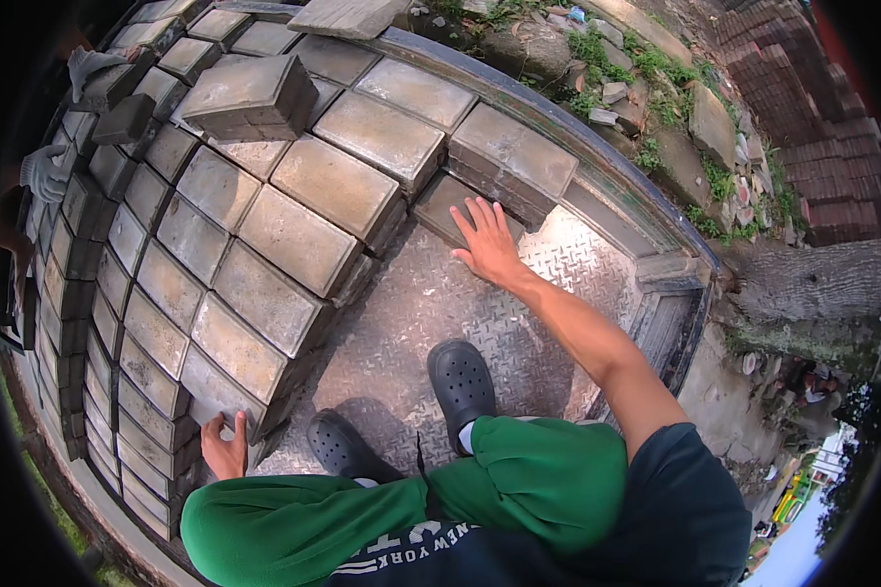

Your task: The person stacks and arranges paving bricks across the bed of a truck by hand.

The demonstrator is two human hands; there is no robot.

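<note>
Concrete paving blocks are stacked in rows across a metal truck bed. My right hand is open, its fingers spread over a low paving block beside the taller end block. At the lower left, my left hand rests its parted fingers against the near edge of a corner block, which stays in its row. Part of that hand is hidden by my green-clothed knee. One loose block sits on top of the stack.
Another person's grey-gloved hands are among the blocks at the far left. My dark clogs stand on the patterned metal floor. A raised side rail borders the bed; beyond it are rubble, weeds and a tree trunk.
</note>
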